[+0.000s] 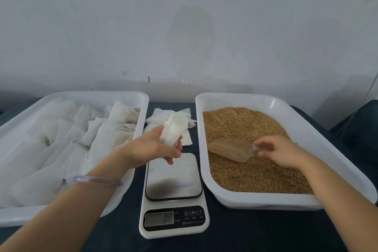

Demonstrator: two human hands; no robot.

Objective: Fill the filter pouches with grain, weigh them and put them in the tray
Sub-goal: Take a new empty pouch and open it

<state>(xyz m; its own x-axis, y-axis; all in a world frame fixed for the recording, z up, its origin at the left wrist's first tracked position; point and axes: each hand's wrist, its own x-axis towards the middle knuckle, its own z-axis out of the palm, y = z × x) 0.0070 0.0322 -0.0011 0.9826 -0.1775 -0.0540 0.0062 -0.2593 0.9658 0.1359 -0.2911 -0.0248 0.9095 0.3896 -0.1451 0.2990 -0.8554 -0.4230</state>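
Nearest the camera, the digital scale [173, 221] stands on the dark blue worktop [235, 233]. Its display reads 0.0 and its steel platform [173, 178] carries nothing.

Left hand [151, 147]: positioned above the far edge of the scale platform. The fingers [173, 154] are curled round the lower end of one white filter pouch [174, 129] and grip it clear of the scale. The pouch's upper end points away from the camera; whether its mouth is open cannot be determined. A pale translucent bracelet [96, 180] sits on the left wrist.

Right hand [282, 151]: positioned to the right of the scale, over the grain tray [266, 200]. The fingers [263, 145] pinch the handle of a clear plastic scoop [229, 149]. The scoop lies in the grain [245, 125], bowl towards the scale, and holds a load of grain.

Grain tray: white, just beside the right edge of the scale, filled with brown grain across most of its floor.

Pouch tray [92, 93]: white, just beside the left edge of the scale. It contains many white pouches [81, 139], overlapping in rough rows, some with drawstrings visible.

Spare pouches [161, 113]: a loose flat pile on the worktop directly behind the scale, between the two trays.
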